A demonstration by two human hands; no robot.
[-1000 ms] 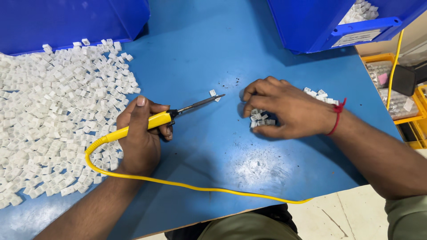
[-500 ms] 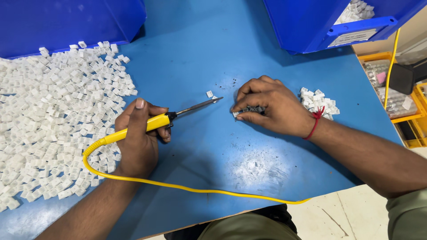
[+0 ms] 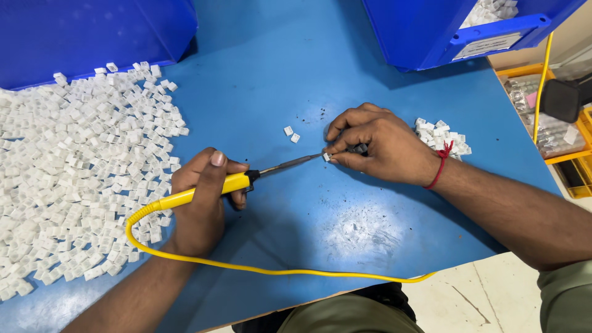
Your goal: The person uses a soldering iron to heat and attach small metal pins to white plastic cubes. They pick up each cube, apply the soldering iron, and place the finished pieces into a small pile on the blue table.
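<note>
My left hand grips the yellow handle of a soldering iron; its metal tip points right and meets a small white plastic piece. My right hand pinches that piece against the blue table, fingers curled over it. Two loose white pieces lie just left of my right hand's fingers. A small pile of white pieces sits behind my right wrist, which wears a red thread.
A big heap of white plastic pieces covers the table's left side. Blue bins stand at the back left and back right. The iron's yellow cord loops along the front edge. Yellow trays sit at the right.
My right hand slid left and now pins one white piece. The iron's tip swung down to touch it. Two pieces now lie loose left of the fingers.
</note>
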